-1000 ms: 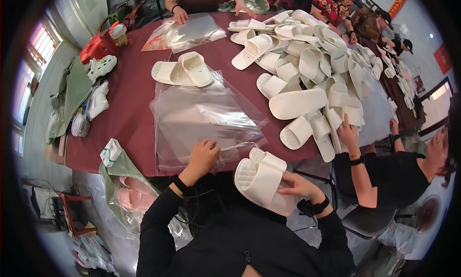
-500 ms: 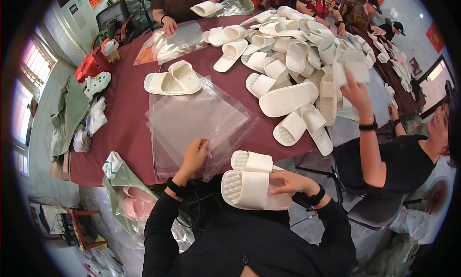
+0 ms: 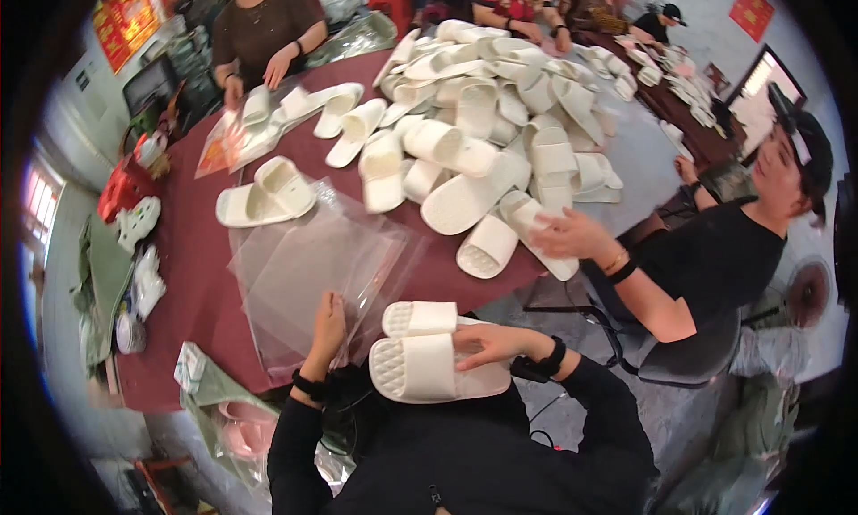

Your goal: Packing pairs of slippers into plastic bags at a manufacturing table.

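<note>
My right hand (image 3: 493, 343) grips a pair of white slide slippers (image 3: 411, 365) in front of my body, thumb and fingers over the rear part of the soles. The slippers lie side by side, their quilted insoles facing up. At the table's near edge, my left hand (image 3: 329, 323) is closed with its fingertips at the edge of a stack of clear plastic bags (image 3: 299, 278). Another pair of white slippers (image 3: 266, 193) sits at the far end of that stack, one slipper leaning on the other.
A large heap of white slippers (image 3: 474, 95) covers the table's middle. A co-worker's hand (image 3: 581, 236) hovers beside its near edge, on the right. Across the dark red table (image 3: 197, 327), another person handles slippers and bags. Bagged pink slippers (image 3: 246, 430) lie low at left.
My view has shifted, while both my hands keep their holds. The co-worker's hand at right has come down from above the heap and is now empty. The person opposite has lowered a slipper to the table.
</note>
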`<state>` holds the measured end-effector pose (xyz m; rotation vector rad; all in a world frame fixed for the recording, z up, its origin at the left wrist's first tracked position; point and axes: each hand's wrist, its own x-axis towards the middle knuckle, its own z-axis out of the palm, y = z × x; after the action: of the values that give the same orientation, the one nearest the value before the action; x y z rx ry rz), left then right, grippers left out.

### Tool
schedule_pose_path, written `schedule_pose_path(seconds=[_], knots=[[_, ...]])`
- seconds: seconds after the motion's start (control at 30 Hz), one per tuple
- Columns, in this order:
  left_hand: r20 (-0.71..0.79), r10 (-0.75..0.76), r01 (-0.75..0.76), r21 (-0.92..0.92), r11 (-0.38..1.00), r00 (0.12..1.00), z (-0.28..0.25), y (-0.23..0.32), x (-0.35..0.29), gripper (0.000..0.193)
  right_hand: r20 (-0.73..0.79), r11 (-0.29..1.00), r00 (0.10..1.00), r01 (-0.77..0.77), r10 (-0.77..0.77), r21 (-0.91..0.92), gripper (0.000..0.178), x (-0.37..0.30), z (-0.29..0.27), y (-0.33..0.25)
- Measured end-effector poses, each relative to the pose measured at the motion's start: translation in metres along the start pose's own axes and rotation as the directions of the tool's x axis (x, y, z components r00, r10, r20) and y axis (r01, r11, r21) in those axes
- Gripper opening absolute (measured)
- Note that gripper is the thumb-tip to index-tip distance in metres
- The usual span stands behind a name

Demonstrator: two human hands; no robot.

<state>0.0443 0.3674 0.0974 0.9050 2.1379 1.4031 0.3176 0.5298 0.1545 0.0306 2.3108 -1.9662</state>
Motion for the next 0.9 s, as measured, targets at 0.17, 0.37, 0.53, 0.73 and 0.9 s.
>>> schedule_pose_path(seconds=[0.17, 0.37, 0.53, 0.73, 0.9], knots=[[0.091, -0.05, 0.035, 0.155, 0.987, 0.995, 0.007, 0.019, -0.002, 0.032, 0.099, 0.99, 0.991, -0.083, 0.094, -0.112, 0.058, -0.003, -0.009, -0.008], [0.191, 0.287, -0.322, 0.183, 0.929, 0.939, 0.015, 0.027, -0.017, 0.038, 0.049, 0.989, 0.991, -0.121, 0.125, -0.086, 0.05, -0.004, -0.008, -0.02], [0.336, 0.155, -0.193, 0.082, 0.978, 0.929, 0.016, 0.027, -0.022, 0.05, 0.069, 0.998, 0.996, -0.062, 0.062, -0.002, 0.06, -0.001, -0.006, -0.012], [0.36, 0.398, -0.53, 0.44, 0.725, 0.844, 0.013, 0.036, -0.03, 0.049, 0.068, 0.993, 0.991, -0.116, 0.117, -0.016, 0.058, -0.009, -0.01, -0.011], [0.306, 0.214, -0.373, 0.774, 0.511, 0.928, 0.004, 0.034, -0.022, 0.035, 0.054, 0.99, 0.99, -0.136, 0.134, 0.032, 0.059, -0.009, -0.007, -0.016]])
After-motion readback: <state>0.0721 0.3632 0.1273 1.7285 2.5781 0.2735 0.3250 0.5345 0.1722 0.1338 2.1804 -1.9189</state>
